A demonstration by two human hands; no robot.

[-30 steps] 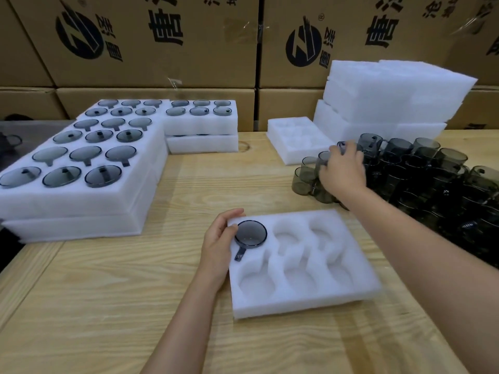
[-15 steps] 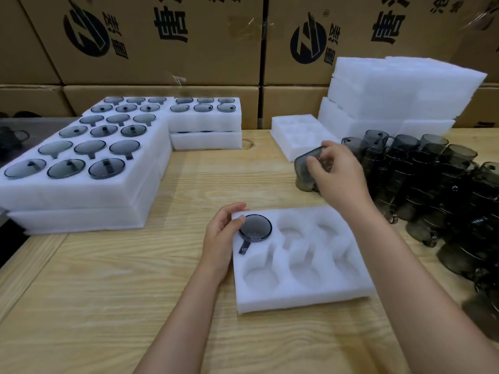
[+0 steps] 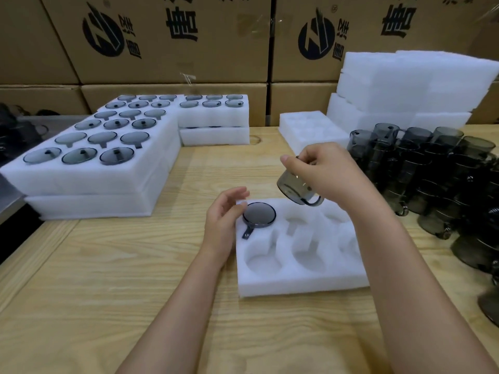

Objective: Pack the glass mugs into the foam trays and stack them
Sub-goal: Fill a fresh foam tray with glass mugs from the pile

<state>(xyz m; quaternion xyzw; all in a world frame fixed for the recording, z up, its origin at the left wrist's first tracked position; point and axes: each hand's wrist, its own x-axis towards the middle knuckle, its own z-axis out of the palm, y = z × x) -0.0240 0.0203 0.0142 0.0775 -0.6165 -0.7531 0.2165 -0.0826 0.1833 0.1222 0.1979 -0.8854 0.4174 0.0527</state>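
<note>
Apparently right hand [image 3: 322,171] covers rim of mug [image 3: 291,188].

We see the right hand [image 3: 324,171] gripping a smoky glass mug [image 3: 293,188] above the foam tray [image 3: 302,279] — the left hand [image 3: 222,220] rests beside a seated mug [image 3: 259,215].

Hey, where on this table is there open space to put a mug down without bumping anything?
The widest bare table lies left of the foam tray, bordered by the filled stacks and the near edge. A smaller patch lies behind that tray, left of the right hand and its mug, before the empty tray. The right side is crowded with loose mugs.
</note>
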